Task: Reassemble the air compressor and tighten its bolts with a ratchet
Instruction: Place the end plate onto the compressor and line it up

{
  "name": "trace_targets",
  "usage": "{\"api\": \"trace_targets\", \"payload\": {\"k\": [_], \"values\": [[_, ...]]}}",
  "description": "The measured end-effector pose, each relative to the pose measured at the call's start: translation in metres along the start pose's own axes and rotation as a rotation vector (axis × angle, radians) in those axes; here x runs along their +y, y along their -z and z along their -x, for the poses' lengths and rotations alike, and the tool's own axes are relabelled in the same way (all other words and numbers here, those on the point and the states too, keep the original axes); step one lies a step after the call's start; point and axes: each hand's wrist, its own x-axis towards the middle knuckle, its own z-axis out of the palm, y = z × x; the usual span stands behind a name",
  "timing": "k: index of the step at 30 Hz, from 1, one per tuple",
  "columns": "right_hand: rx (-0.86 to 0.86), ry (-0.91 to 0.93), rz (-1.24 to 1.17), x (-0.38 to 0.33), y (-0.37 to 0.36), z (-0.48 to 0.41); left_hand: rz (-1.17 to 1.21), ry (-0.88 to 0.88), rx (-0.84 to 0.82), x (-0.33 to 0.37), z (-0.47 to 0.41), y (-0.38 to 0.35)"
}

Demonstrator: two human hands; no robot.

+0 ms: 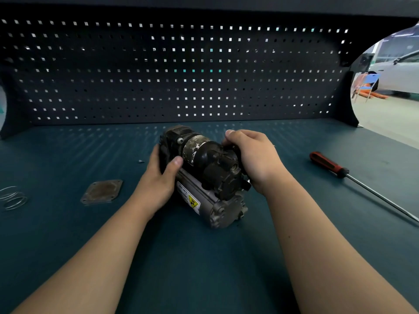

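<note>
The air compressor [204,168], a dirty black and grey unit with a yellow warning label, lies on the blue-green bench mat [204,257] at the centre. My left hand [158,177] grips its left end, thumb on top. My right hand [251,157] grips its right side, fingers curled over the black housing. A flat metal cover plate [102,191] with corner holes lies on the mat to the left. A long driver tool [340,172] with a red and black handle lies on the right, shaft pointing toward the near right.
A coiled wire spring [12,198] lies at the far left edge. A small screw [141,161] sits on the mat left of the compressor. A dark pegboard [181,71] stands behind the bench. A white car [399,73] shows beyond the right side.
</note>
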Motion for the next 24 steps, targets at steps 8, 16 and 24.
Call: {"api": "trace_targets", "payload": {"k": [8,16,24], "values": [[0.012,0.149,0.038,0.008,0.004,-0.003,-0.003,0.133,0.129,-0.014,-0.009,0.002],[0.339,-0.037,0.068,0.024,0.032,-0.029,0.120,0.273,0.373,-0.023,-0.017,0.029],[0.036,-0.084,-0.057,0.030,0.035,-0.025,0.140,0.213,0.301,-0.010,-0.013,0.023]]}}
